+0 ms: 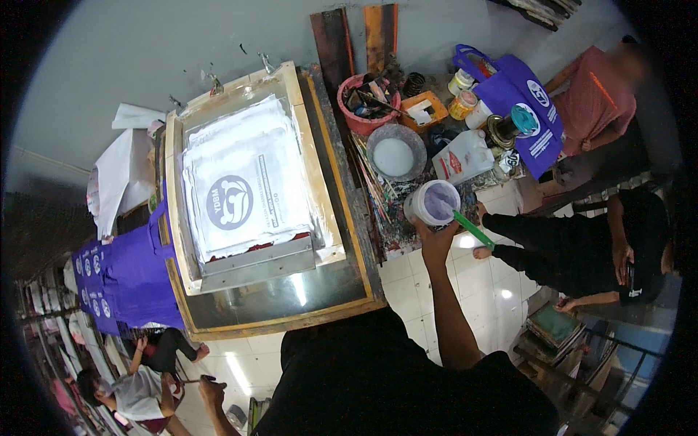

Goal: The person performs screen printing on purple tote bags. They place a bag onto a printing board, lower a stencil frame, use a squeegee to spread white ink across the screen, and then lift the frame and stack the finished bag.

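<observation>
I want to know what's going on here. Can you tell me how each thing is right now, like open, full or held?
Right hand: grips the tub's rim.
White tub: open, pale purple paint inside.
Green stick: beside the hand, leaning at the tub.
Printing screen: lying flat in its wooden frame.
Round bowl: open, white stuff inside.
Pink bucket: full of tools.
Left hand: low by the floor, grip unclear.

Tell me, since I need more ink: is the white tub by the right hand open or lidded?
Open. The white tub has no lid, and pale purple ink shows inside; the right hand holds a green stick at its rim.
</observation>
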Action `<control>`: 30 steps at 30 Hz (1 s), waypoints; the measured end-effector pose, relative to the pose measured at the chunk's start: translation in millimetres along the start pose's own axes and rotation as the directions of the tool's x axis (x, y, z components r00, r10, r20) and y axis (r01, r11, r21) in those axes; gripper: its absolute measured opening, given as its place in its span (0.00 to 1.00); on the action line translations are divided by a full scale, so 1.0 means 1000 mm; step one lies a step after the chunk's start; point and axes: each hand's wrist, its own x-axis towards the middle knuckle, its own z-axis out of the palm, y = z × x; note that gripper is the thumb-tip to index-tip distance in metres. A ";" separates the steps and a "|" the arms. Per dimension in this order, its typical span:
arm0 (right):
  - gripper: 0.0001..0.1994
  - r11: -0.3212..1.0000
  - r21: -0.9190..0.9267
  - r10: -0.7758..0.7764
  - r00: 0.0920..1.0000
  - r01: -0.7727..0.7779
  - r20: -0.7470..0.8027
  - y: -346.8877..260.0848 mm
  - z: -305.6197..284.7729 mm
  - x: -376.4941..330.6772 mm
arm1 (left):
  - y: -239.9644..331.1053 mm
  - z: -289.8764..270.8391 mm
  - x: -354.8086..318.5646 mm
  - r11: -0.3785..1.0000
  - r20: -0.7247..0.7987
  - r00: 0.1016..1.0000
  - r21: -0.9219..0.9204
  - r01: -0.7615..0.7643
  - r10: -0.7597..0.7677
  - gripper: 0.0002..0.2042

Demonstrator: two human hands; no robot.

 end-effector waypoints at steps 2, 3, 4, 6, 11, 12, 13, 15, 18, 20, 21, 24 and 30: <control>0.44 0.992 -0.117 -0.038 0.996 0.047 0.079 -0.005 0.000 0.007 | -0.007 0.022 -0.003 0.994 -0.183 0.981 -0.077 -0.077 0.062 0.21; 0.43 0.978 -0.190 -0.070 0.994 0.085 0.083 -0.005 -0.008 0.013 | 0.091 -0.024 -0.014 0.993 -0.191 0.980 -0.108 0.037 -0.057 0.22; 0.43 0.977 -0.203 -0.052 0.996 0.067 0.076 -0.005 -0.011 0.015 | 0.121 -0.054 -0.026 0.944 -0.051 0.999 -0.330 -0.015 -0.001 0.22; 0.43 0.971 -0.236 -0.028 0.998 0.040 0.051 -0.004 -0.022 0.020 | 0.187 -0.099 -0.048 0.737 0.112 0.973 -0.671 -0.075 0.201 0.22; 0.50 0.956 -0.286 0.021 0.956 0.066 0.292 -0.102 -0.034 0.018 | 0.366 -0.138 -0.117 0.435 0.000 0.561 -0.632 -0.642 0.828 0.19; 0.50 0.939 -0.337 0.045 0.943 0.074 0.331 -0.143 -0.024 0.009 | 0.398 -0.130 -0.126 0.354 -0.058 0.440 -0.504 -0.788 0.896 0.27; 0.50 0.919 -0.386 0.069 0.927 0.085 0.369 -0.171 -0.015 -0.001 | 0.432 -0.119 -0.135 0.305 -0.096 0.396 -0.482 -0.821 0.913 0.37; 0.54 0.963 -0.263 0.078 0.883 0.053 0.463 -0.195 -0.005 -0.021 | 0.496 -0.087 -0.147 0.070 -0.339 0.227 -0.418 -0.906 0.913 0.45; 0.55 0.971 -0.182 -0.002 0.762 0.157 0.647 -0.228 0.015 -0.036 | 0.524 -0.075 -0.146 -0.041 -0.427 0.267 -0.588 -0.808 0.864 0.52; 0.52 0.971 -0.068 -0.117 0.701 0.230 0.704 -0.240 0.010 -0.024 | 0.509 -0.087 -0.140 -0.003 -0.416 0.311 -0.603 -0.798 0.854 0.51; 0.50 0.975 0.080 -0.205 0.698 0.207 0.686 -0.253 0.012 -0.016 | 0.499 -0.091 -0.137 0.018 -0.407 0.338 -0.616 -0.788 0.849 0.51; 0.25 0.901 0.025 -0.250 0.472 0.432 0.845 -0.321 0.024 0.005 | 0.473 -0.096 -0.118 0.048 -0.359 0.348 -0.633 -0.773 0.866 0.54; 0.09 0.783 0.121 -0.177 0.032 0.610 0.984 -0.403 0.067 0.006 | 0.422 -0.122 -0.063 0.022 -0.167 0.212 -0.734 -0.679 0.963 0.61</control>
